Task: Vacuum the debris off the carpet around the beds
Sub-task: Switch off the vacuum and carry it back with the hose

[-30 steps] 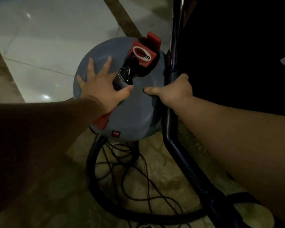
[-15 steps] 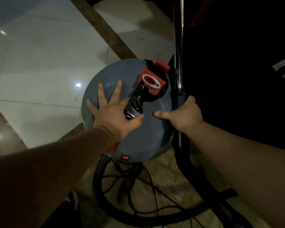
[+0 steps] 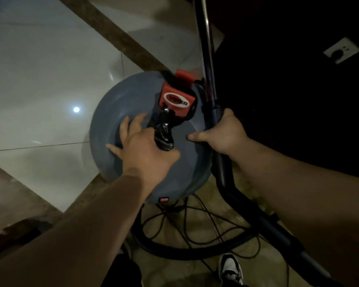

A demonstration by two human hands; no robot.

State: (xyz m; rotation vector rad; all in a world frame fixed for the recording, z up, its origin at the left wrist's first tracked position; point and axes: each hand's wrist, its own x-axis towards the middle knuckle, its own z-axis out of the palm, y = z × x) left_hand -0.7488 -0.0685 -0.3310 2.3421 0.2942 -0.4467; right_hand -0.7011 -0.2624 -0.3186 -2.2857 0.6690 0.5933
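A round grey vacuum cleaner [image 3: 116,112] stands in the middle of the view, with a red and black handle block [image 3: 177,99] on its lid and a taped black handle [image 3: 164,134] below that. My left hand [image 3: 142,151] lies on the lid with fingers spread, its thumb side against the taped handle. My right hand [image 3: 222,134] grips the dark vacuum wand [image 3: 208,65] at the cleaner's right edge, thumb pointing left. The wand's hose [image 3: 195,253] loops on the floor below.
A thin black cord [image 3: 197,220] lies tangled on the beige carpet [image 3: 199,272] under the cleaner. White glossy tiles [image 3: 39,79] with brown strips fill the left. A dark wall with a white socket [image 3: 341,51] is on the right. My shoe [image 3: 230,270] shows at the bottom.
The view has shifted, so the cleaner and both hands sit lower and more central. Both hands keep their places on the lid and the wand.
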